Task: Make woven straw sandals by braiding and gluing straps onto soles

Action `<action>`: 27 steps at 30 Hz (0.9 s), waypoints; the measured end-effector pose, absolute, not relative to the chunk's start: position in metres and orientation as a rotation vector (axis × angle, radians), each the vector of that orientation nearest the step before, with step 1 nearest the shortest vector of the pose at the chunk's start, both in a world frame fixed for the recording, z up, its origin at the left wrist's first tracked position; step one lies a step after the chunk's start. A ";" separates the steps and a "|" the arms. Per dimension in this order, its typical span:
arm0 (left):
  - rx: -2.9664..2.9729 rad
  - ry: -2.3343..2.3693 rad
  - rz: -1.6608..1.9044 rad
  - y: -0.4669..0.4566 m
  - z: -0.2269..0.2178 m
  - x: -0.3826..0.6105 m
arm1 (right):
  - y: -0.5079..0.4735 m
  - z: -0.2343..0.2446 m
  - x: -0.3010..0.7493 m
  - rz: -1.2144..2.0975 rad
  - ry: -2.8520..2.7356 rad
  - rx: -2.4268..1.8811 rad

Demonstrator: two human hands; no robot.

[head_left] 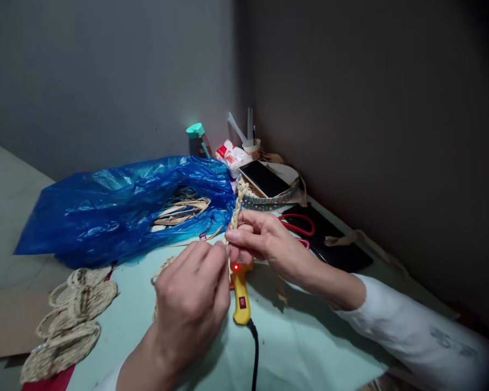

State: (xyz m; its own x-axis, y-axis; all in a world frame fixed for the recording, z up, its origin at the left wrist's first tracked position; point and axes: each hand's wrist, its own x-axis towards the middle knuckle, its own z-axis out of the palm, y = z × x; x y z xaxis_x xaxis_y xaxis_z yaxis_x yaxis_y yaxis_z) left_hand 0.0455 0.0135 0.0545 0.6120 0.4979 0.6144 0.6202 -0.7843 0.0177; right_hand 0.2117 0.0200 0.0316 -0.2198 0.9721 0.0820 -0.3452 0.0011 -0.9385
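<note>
A pale braided straw cord (237,206) stands up between my two hands. My right hand (261,239) pinches it from the side between thumb and fingers. Just below, my left hand (191,290) is closed with its back toward me, and its fingertips meet the cord's lower part; the exact grip is hidden. Under the hands lies a yellow glue gun (241,298) with a red light lit and a black cable running toward me. Partly behind my left hand is another piece of woven straw (160,271).
A blue plastic bag (106,201) holding dry straw strips (183,210) spreads at left. Small woven straw slippers (61,347) lie front left. At right are red-handled scissors (299,224) and a black flat sheet (338,247). Behind stand a phone (264,178) on a basket and a bottle (198,140).
</note>
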 end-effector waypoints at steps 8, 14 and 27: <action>-2.424 -0.754 -0.763 0.018 0.043 0.042 | 0.022 0.027 0.214 0.972 -1.424 -1.066; -2.421 -0.742 -0.735 0.013 0.048 0.044 | 0.018 0.033 0.216 0.819 -1.482 -1.110; -2.271 -0.772 -0.502 0.004 0.024 0.072 | 0.034 0.020 0.215 1.069 -1.223 -1.059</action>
State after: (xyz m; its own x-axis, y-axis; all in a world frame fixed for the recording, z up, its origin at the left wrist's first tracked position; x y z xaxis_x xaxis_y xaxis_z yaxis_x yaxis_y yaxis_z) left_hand 0.0716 0.0043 0.0238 0.7498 0.3863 0.5372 0.6476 -0.5950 -0.4760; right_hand 0.2155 0.0337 0.0197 0.0457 0.9828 0.1791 -0.0462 0.1812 -0.9824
